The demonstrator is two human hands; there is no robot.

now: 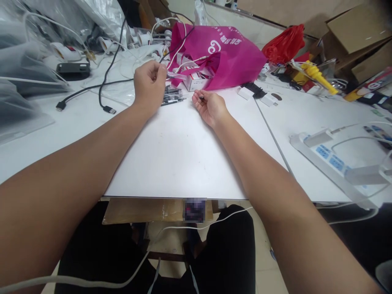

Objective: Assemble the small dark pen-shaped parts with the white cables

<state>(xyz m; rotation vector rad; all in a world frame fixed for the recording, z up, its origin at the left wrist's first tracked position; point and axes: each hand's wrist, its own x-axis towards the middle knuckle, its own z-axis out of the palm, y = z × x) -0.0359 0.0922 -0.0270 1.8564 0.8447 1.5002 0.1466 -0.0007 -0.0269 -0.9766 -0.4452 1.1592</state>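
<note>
My left hand (150,83) is closed on a thin clear plastic piece (177,76) that sticks out to the right of its fingertips. Several thin dark sticks (173,96) lie in a pile on the white table, just right of and behind my left wrist. My right hand (210,107) is turned partly palm up to the right of the pile, its fingers curled around a small dark item (201,97) too small to name. Behind both hands a white box (196,83) stands at the mouth of a magenta bag (235,61).
Black cables (105,81) and a black device (73,70) lie at the left beside plastic bags (18,98). A power strip (330,159) with white cords is at the right. Cardboard boxes (358,28), a red bag (284,44) and a yellow tool (318,75) fill the back right.
</note>
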